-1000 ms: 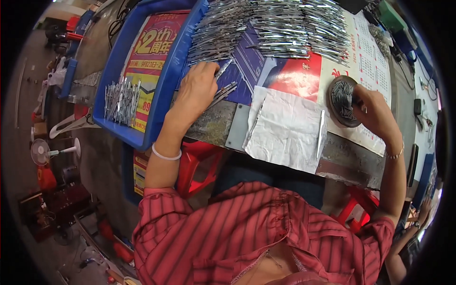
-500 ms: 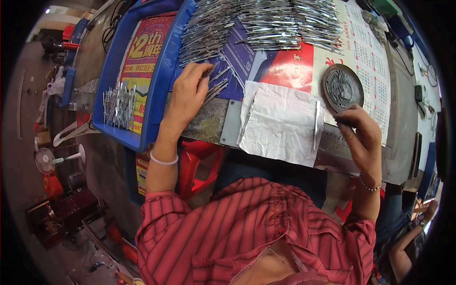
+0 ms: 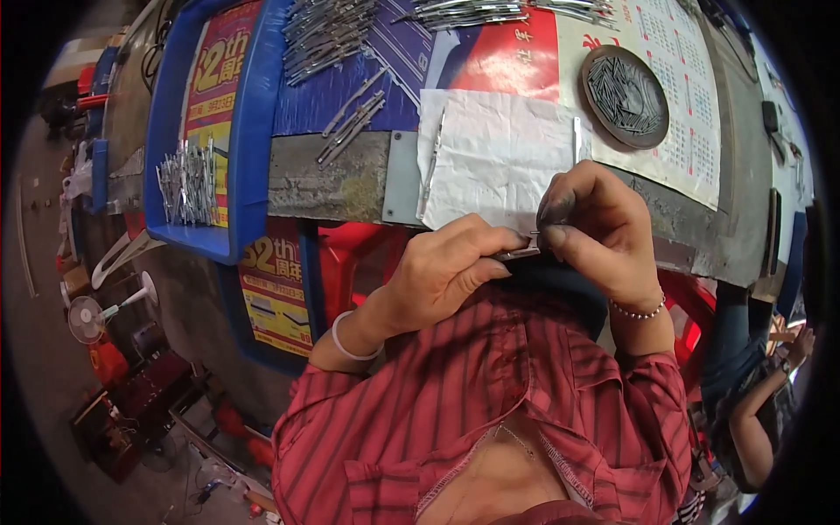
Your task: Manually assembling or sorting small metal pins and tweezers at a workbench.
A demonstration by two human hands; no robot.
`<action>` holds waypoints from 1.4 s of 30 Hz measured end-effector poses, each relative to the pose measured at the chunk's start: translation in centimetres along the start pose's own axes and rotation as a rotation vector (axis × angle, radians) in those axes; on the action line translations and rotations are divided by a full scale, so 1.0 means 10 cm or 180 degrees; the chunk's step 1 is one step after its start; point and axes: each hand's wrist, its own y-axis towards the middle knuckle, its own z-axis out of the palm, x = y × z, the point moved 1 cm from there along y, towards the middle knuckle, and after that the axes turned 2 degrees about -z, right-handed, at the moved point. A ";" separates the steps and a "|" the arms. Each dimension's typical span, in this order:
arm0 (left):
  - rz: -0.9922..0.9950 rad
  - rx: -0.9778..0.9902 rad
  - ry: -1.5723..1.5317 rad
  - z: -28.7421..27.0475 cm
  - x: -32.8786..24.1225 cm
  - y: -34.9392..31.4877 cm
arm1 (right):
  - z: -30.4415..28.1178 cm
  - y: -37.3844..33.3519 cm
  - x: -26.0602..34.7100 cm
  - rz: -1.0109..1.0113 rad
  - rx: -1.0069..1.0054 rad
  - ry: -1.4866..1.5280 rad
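In front of my chest, just off the table's near edge, my two hands meet. My left hand (image 3: 459, 267) is closed, its thumb and fingers pinching a slim silvery metal strip (image 3: 523, 254). At that strip's end my right hand (image 3: 604, 232) pinches a tiny, thin, dark piece that looks like a pin, partly hidden by the fingertips. Beyond them lies a crumpled white sheet (image 3: 499, 157), with one slim metal strip (image 3: 433, 162) along its left side and another (image 3: 577, 140) by its right edge. Several loose strips (image 3: 354, 127) rest left of the sheet.
A round brown dish (image 3: 662, 122) of small grey pins stands right of the sheet. At left, a blue tray (image 3: 249, 131) holds a bunch of metal strips (image 3: 186, 188). Heaped strips (image 3: 328, 35) cover the far table. Another person's arm (image 3: 752, 420) shows at lower right.
My left hand has come from the loose strips, and my right from beside the dish, to meet before my chest. A metal strip now shows in my left hand. The view has shifted.
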 end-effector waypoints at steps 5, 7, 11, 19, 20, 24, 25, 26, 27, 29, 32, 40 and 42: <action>0.0000 0.0069 -0.0047 0.03 0.02 0.00 | -0.01 -0.03 -0.02 0.0093 0.0013 0.0253; -0.0047 0.0006 -0.0117 0.04 0.02 0.00 | 0.00 -0.04 -0.02 0.0126 0.0024 0.0309; -0.0049 0.0016 -0.0123 0.04 0.03 0.00 | 0.00 -0.05 -0.03 0.0140 0.0032 0.0367; -0.0166 0.0036 -0.0113 0.03 0.02 0.01 | -0.02 -0.05 -0.03 0.0058 0.0124 0.0346; -0.0165 0.0035 -0.0112 0.03 0.02 0.02 | -0.02 -0.05 -0.04 0.0078 0.0115 0.0354; -0.0072 0.0042 -0.0066 0.02 0.01 0.03 | -0.01 -0.03 -0.06 0.0042 0.0119 0.0404; -0.0066 0.0047 -0.0074 0.02 0.01 0.02 | -0.01 -0.03 -0.06 0.0044 0.0121 0.0405; -0.0067 0.0045 -0.0074 0.02 0.01 0.02 | -0.01 -0.02 -0.06 0.0162 0.0166 0.0330; 0.0001 0.0055 -0.0073 0.02 0.03 0.01 | 0.00 -0.02 -0.06 0.0279 0.0210 0.0255; 0.0066 0.0059 -0.0071 0.02 0.04 0.01 | 0.00 -0.02 -0.05 0.0232 0.0119 0.0381; -0.0003 -0.0059 -0.0125 0.02 0.04 0.01 | -0.03 -0.03 -0.01 0.0255 -0.0069 0.0339; 0.0034 -0.0089 -0.0080 0.02 0.03 0.03 | -0.01 -0.02 -0.04 0.0201 0.0113 0.0589; 0.0047 -0.0088 -0.0076 0.02 0.04 0.03 | -0.02 -0.02 -0.05 0.0209 0.0139 0.0556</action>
